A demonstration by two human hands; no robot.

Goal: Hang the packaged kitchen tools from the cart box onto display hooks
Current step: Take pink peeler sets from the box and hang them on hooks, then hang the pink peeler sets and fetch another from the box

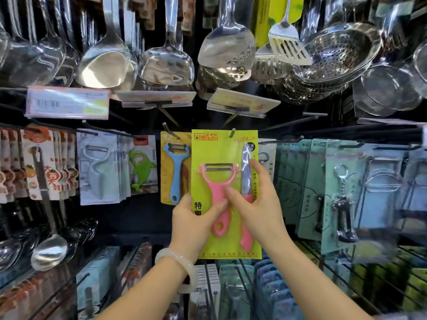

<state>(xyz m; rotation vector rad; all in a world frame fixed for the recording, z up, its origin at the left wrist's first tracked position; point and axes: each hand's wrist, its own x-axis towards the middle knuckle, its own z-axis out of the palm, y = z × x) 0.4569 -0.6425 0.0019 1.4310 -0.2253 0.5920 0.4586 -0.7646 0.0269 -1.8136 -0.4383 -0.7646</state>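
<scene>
A yellow-green card package (221,148) with a pink peeler and a pink-handled knife hangs upright in the middle of the display, its top hole at a metal hook (233,132). My left hand (194,218) grips the package's lower left edge, thumb across the peeler handle. My right hand (256,204) rests on the package front over the knife, fingers spread. The cart box is out of view.
A yellow card with a blue peeler (175,169) hangs just left of the package. Teal packages (307,181) fill hooks to the right. Steel ladles and spatulas (166,63) hang above, price tags (67,102) below them. More packaged goods line the lower racks.
</scene>
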